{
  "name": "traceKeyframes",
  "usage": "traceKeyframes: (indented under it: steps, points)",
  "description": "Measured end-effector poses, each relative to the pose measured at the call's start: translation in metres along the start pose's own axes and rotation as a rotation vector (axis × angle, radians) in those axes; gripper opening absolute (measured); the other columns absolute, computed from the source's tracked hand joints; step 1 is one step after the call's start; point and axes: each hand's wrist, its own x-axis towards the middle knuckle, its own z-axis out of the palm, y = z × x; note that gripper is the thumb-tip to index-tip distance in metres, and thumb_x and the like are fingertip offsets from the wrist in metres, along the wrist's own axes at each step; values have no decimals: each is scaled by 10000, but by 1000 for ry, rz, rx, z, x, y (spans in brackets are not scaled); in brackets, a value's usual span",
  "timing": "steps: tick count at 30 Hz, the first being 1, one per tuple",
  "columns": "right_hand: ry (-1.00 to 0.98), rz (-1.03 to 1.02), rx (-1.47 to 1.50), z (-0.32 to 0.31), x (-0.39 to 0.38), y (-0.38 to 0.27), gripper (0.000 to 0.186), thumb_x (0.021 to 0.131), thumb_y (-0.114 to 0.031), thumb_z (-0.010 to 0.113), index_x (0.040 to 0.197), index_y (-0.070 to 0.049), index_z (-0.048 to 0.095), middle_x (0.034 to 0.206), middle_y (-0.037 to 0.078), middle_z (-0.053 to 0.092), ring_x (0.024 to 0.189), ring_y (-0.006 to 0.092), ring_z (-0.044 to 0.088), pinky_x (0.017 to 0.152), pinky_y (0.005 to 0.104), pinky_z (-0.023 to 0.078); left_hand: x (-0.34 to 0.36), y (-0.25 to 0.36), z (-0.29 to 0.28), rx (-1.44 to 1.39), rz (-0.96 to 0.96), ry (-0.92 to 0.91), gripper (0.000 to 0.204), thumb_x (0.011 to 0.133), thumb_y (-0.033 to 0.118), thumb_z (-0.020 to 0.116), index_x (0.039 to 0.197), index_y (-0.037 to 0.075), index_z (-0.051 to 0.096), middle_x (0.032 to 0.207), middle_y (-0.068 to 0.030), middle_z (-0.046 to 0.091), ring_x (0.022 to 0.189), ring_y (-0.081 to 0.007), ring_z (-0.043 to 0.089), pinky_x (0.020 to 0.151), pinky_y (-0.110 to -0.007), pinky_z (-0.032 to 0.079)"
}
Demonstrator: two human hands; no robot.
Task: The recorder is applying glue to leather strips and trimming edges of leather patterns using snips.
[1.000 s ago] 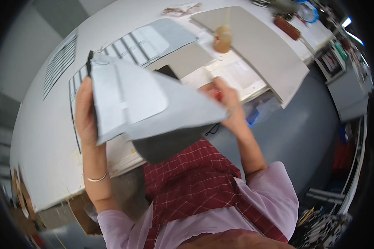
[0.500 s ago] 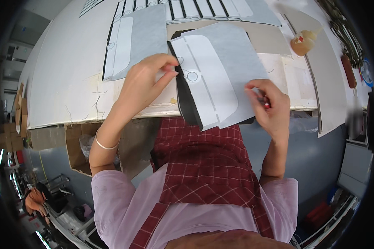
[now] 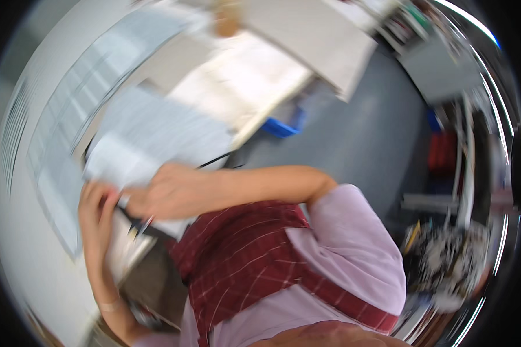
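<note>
Motion blur smears much of the head view. My left hand (image 3: 97, 214) has its thumb and fingers brought together at the left edge of a pale grey-blue sheet (image 3: 171, 121) with a white panel (image 3: 118, 156) on it. Reaching across the sheet's near edge, my right hand (image 3: 171, 194) is closed, its fingertips close to the left ones. A small dark object with a light tip (image 3: 146, 222) shows under the right hand; its kind is too blurred to tell. What the left fingertips pinch, if anything, is hidden.
Several striped grey-white sheets (image 3: 75, 98) lie farther back on the white table (image 3: 35, 243). An amber bottle (image 3: 227, 20) stands at the back. A grey board (image 3: 312, 34) juts past the table edge. Below is a blue bin (image 3: 285, 124); shelving (image 3: 463, 150) stands at right.
The whole view has swung round to the right. My right hand has moved from the sheet's right side across to its left edge, beside my left hand.
</note>
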Motion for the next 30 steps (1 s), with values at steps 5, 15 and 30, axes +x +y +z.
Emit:
traceKeyframes:
  steps: [5,15,30]
  points:
    - [-74,33,15,24,4,5,185,761,-237,657,722,-66,599,730,79,642,617,260,676,504,389,515,-5,-28,0,-129,-1,-36,87,940,28,584,878,-14,538,864,-69,477,778,-184,465,681,-277,390]
    - [-135,41,-31,21,3,5,247,756,-287,694,741,-48,635,758,64,655,655,286,689,554,402,533,-8,-27,7,-186,26,-43,151,983,104,551,893,-11,512,925,-75,469,865,-182,467,802,-268,388]
    - [-129,75,37,0,2,1,119,836,-198,618,866,-85,636,1143,87,705,651,230,700,492,331,534,-48,10,-14,102,-151,183,65,911,15,614,867,-22,584,879,-120,575,841,-240,552,797,-318,448]
